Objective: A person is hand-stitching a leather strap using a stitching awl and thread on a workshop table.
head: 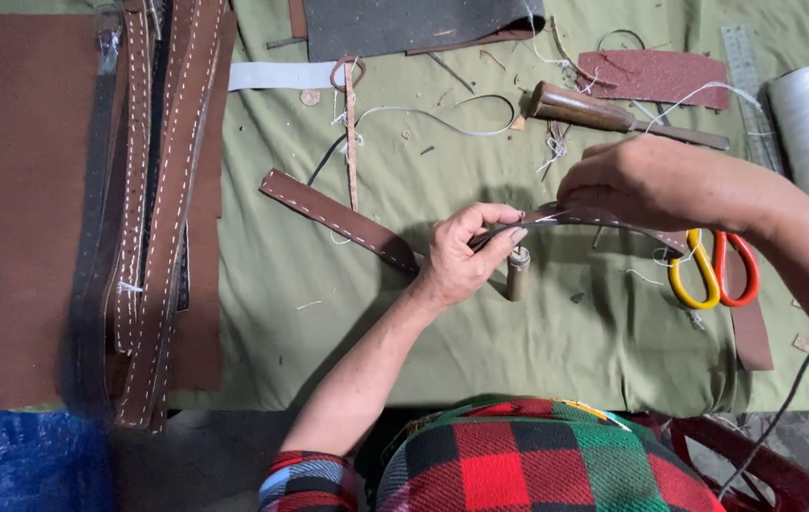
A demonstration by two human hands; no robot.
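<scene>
On the green cloth [404,341], right of the stacked stitched straps [153,209], a brown leather strap [338,216] runs from mid-table up into both hands — its near end raised off the cloth, its far end lying flat. To stitch it well, I judge, the strap wants holding taut and level between the hands, with the white thread [698,93] drawn snug. The left hand [461,254] is pinched shut on the strap, wrist bent inward above a small wooden-handled tool [516,273]; the right hand [656,182] arches knuckles-up, closed over the strap near the scissors [713,270].
</scene>
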